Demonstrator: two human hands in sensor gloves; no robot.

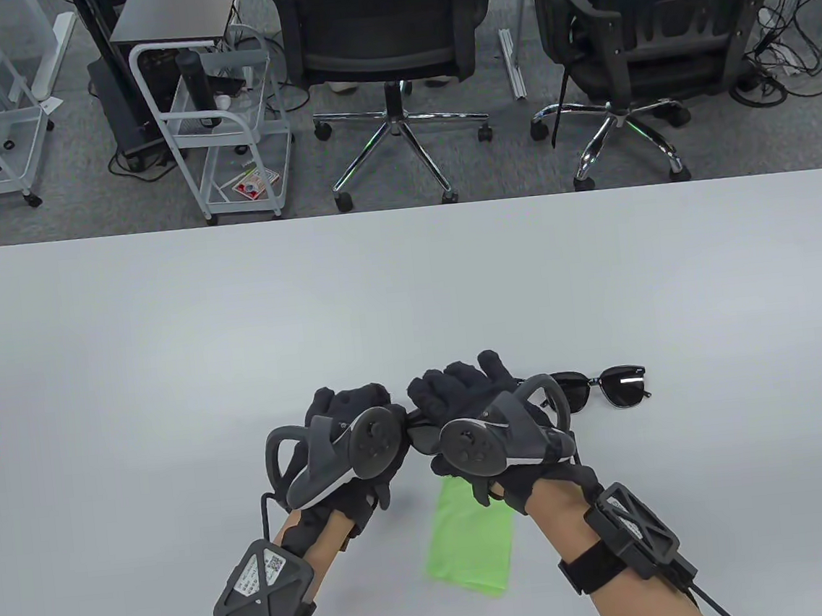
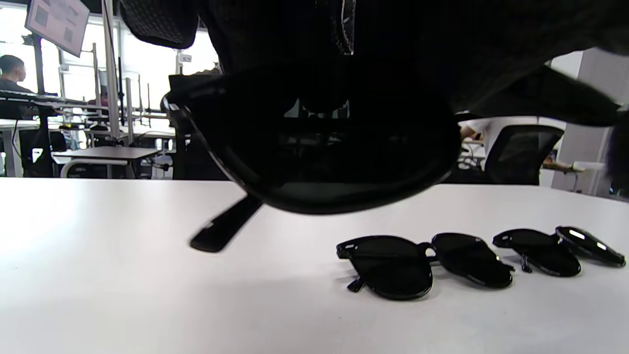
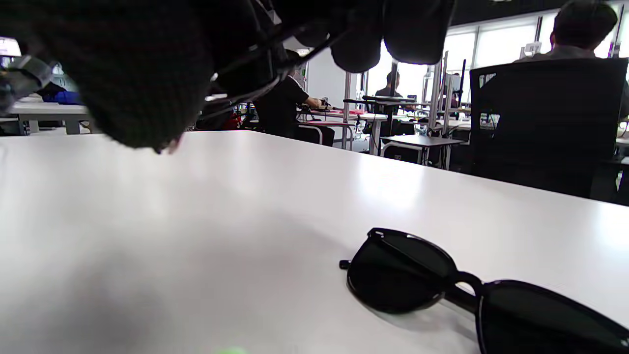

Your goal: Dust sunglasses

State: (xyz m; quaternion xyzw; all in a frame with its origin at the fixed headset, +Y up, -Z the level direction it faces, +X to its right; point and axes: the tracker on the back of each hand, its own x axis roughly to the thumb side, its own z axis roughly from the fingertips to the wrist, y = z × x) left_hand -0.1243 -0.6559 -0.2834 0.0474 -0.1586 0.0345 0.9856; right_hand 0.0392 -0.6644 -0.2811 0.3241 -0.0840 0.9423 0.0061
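Matte white table (image 1: 166, 331), glossy sunglasses (image 1: 618, 386)

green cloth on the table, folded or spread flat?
Cannot tell folded or single layer. The bright green microfibre cloth lies flat as a neat rectangle on the white table, its far end hidden under the right hand.

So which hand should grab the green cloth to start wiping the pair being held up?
Probably the right hand. The green cloth lies just below its wrist, nearer than to the left hand. The left wrist view shows the held sunglasses hanging under the left hand, so it can keep steadying them.
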